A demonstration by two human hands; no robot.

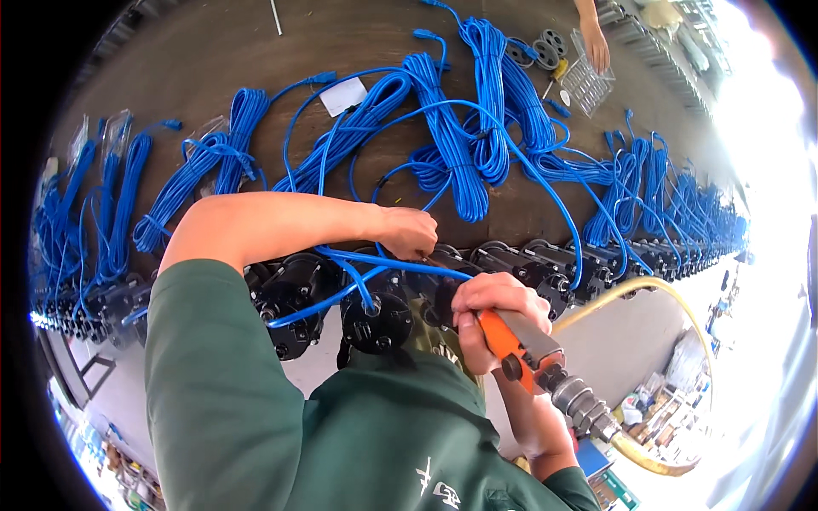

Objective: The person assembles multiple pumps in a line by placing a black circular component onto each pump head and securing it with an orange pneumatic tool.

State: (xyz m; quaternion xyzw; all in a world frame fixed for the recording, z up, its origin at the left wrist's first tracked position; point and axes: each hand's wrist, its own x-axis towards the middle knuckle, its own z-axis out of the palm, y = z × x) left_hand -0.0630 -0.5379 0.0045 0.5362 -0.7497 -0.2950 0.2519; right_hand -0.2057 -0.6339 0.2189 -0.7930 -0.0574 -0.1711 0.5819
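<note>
My right hand (503,307) is wrapped round an orange and grey air tool (511,341), its black nose pointing toward the row of black motor units. A metal coupler (584,400) joins the tool to a yellowish hose (660,285). Reaching across from the left, my left hand (409,232) is closed, fingers pressed together just above a unit; what they hold is hidden. Between my arms sit two black motor units (375,322) (294,298), with a blue cable (396,264) crossing over them and under my left wrist.
Bundled blue cables (447,140) lie along the brown table (256,51), more at left (111,196) and right (656,187). A white paper (343,96) lies among them. Far right, another person's hand (595,51) touches a clear plastic tray (586,85) near grey wheels (550,49) and a screwdriver (558,72).
</note>
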